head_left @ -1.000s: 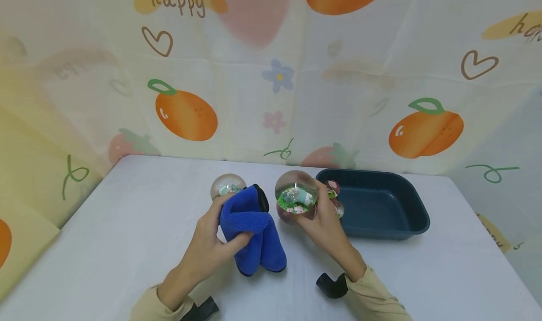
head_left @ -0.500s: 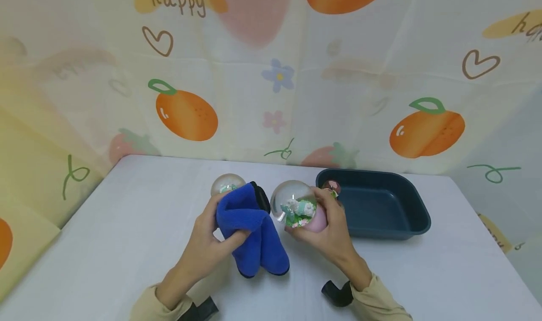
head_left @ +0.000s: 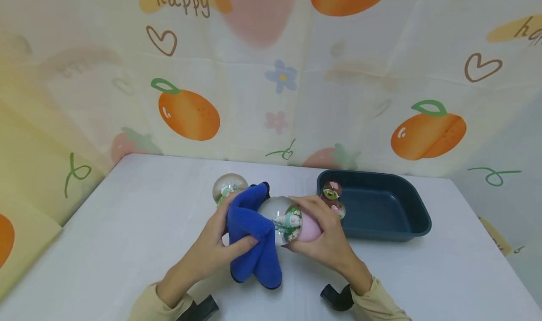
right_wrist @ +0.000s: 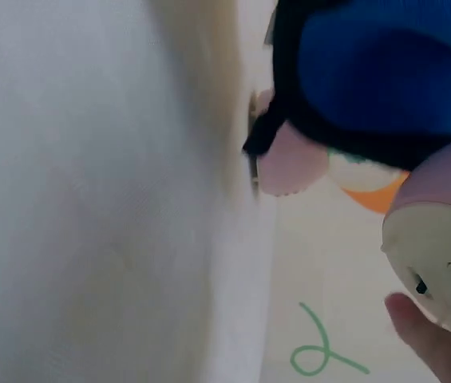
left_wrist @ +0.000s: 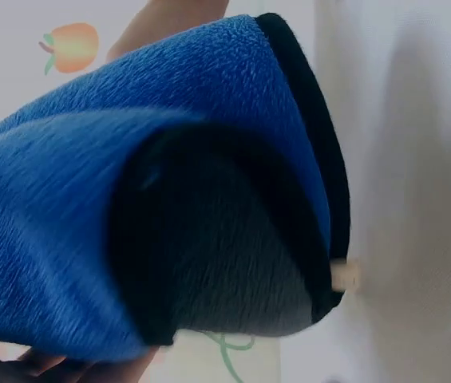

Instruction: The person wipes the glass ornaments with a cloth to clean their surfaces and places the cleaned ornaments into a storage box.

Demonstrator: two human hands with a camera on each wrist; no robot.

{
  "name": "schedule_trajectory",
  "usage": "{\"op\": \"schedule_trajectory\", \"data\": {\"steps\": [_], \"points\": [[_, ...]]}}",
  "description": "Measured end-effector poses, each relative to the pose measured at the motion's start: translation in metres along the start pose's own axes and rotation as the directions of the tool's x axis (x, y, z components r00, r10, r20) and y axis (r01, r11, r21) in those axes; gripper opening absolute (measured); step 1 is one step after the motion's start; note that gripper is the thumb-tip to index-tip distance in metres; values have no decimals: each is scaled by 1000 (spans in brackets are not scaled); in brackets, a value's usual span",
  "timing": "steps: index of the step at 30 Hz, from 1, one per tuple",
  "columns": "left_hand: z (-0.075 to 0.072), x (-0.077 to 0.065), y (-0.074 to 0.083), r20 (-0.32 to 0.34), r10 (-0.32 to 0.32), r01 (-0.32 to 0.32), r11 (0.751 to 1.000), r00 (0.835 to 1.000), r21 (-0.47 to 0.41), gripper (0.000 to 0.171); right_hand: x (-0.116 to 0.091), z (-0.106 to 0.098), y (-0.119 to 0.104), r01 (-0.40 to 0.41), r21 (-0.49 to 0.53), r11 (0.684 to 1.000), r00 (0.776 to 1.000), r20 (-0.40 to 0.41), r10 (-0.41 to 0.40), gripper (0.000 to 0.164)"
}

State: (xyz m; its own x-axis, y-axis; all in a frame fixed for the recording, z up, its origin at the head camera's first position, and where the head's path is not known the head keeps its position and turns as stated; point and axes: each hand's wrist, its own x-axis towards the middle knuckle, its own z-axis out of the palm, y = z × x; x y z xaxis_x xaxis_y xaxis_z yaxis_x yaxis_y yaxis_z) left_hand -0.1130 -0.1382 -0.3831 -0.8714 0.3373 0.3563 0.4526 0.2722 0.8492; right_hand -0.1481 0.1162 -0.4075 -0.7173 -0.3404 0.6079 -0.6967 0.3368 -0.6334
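A blue plush cloth (head_left: 253, 222) with black edging hangs from my left hand (head_left: 211, 241), which pinches it between thumb and fingers. In the left wrist view the cloth (left_wrist: 129, 183) fills most of the picture and shows a dark grey side. My right hand (head_left: 328, 236) grips a snow globe (head_left: 288, 221) by its pink base, the globe lying sideways with its clear dome towards the cloth. The dome's left edge meets the cloth. In the right wrist view the pale underside of the snow globe's base (right_wrist: 437, 247) shows, with a fingertip beside it.
A second snow globe (head_left: 228, 187) stands behind the left hand, partly covered by it. At right sits a dark blue basin (head_left: 381, 236). Two small globe-like ornaments (head_left: 332, 190) are by its left end. A patterned curtain (head_left: 338, 85) rises behind the white table (head_left: 118, 227).
My right hand has turned the snow globe from dome towards the camera to lying sideways, and brought it lower and left, against the cloth. The left hand has shifted slightly right with the cloth.
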Motion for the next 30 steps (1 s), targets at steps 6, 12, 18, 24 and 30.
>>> {"op": "schedule_trajectory", "data": {"steps": [6,12,18,24,30], "points": [[7,-1,0,114,-59,64,997,992,-43,83,-1,0,-1,1,27,1000,1000,25,-2,79],[13,0,0,91,4,-4,1000,996,5,84,-1,-1,-2,-10,-8,1000,999,38,10,79],[14,1,0,-15,91,-88,987,996,133,72,-2,-1,-1,-34,-27,999,999,21,35,80],[15,-1,1,-83,120,-105,980,989,172,62,-1,-3,0,-63,3,998,998,18,63,81],[15,0,3,-12,42,-40,990,999,135,82,0,-5,-4,-46,6,999,999,10,46,79]]}}
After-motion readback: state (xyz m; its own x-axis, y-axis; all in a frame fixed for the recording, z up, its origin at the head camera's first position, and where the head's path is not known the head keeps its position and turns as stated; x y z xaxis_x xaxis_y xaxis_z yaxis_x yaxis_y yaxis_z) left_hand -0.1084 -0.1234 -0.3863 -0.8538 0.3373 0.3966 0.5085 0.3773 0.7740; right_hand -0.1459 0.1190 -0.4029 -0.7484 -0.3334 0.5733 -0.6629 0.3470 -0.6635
